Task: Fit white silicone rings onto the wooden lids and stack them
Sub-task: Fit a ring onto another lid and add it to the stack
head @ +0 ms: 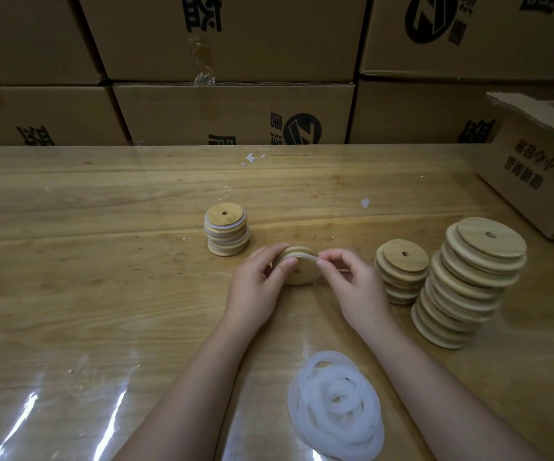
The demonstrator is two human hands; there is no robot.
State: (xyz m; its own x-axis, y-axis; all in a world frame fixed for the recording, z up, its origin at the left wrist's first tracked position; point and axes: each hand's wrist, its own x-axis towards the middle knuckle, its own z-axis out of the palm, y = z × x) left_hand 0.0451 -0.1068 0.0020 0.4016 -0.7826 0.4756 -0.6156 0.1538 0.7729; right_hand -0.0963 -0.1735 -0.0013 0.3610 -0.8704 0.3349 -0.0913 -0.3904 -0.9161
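A: How does the lid (297,273) look?
B: Round, smooth pale wood with a small hole, just right of the stack (226,233). Left grip (255,282) clamps it; right grip (352,282) pinches the thin white ring (309,257) at its rim.

Left hand (258,287) and right hand (352,283) pinch, fingers curled.

Wooden table (103,201) lies under a glossy clear sheet (29,407), with glare streaking along the near side. Behind it stands a wall of printed cardboard cartons (232,111), stacked tight. On the far right, an open cardboard box (528,181) sits on the tabletop. White scraps (252,158) lie near the back edge.
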